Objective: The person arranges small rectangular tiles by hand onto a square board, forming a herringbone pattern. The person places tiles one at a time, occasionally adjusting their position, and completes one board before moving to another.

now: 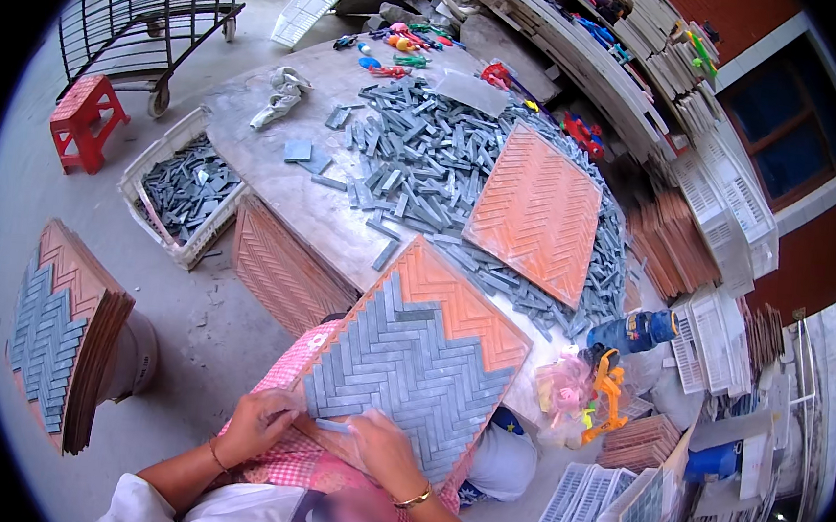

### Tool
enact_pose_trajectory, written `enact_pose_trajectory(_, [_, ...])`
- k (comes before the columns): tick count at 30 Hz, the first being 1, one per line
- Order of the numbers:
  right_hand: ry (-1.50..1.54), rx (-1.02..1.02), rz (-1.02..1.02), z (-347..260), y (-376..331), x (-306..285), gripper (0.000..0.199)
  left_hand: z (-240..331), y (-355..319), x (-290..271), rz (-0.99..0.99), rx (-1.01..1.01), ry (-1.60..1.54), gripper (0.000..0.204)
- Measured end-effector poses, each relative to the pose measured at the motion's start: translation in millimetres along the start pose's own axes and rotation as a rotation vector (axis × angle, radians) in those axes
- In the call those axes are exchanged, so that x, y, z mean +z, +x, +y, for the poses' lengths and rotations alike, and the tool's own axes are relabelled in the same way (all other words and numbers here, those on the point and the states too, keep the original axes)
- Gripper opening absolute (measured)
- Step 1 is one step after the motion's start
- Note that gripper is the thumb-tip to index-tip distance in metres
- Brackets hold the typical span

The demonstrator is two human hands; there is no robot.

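Across my lap leans an orange herringbone-grooved tray (449, 298), its lower part filled with grey-blue tile strips (400, 363) in a zigzag. Bare orange grooves show along its top and right corner. My right hand (385, 452) bends over the lower edge, its fingers closed at the end of a loose grey tile strip (332, 427). Close by, at the lower left corner, my left hand (266, 423) has its fingers drawn together near the strip's other end. Whether something small is in those left fingers is hidden.
The table carries a heap of grey tile strips (427, 149) and an unfilled orange tray (538, 212). Stacked trays (88, 333) stand left, partly tiled on top. A white crate of strips (188, 189), a red stool (88, 122) and a blue bottle-like container (633, 330) surround me.
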State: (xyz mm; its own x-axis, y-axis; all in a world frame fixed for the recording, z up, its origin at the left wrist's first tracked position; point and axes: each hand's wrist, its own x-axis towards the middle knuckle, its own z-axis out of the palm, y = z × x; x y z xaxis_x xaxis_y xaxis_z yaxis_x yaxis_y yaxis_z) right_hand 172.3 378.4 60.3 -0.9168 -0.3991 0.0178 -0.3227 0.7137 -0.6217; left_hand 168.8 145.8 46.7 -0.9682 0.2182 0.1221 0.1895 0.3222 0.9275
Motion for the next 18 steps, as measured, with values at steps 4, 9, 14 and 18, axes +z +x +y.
enact_pose_trajectory(4, [-0.053,0.060,0.018,-6.1,8.7,1.4,0.010,-4.9,-5.1,1.4,-0.001,-0.016,0.002,0.011])
enact_pose_trajectory(9, [-0.017,-0.001,0.087,-5.0,9.5,9.3,0.008,-10.0,-3.8,7.2,-0.028,0.204,0.162,0.013])
enact_pose_trajectory(14, [0.062,-0.048,0.046,-0.6,11.1,18.8,0.010,-5.6,0.5,12.6,-0.129,0.313,0.266,0.010])
enact_pose_trajectory(18, [0.183,0.071,0.200,7.5,13.9,-0.6,0.009,-10.3,0.3,11.8,-0.229,0.397,0.393,0.025])
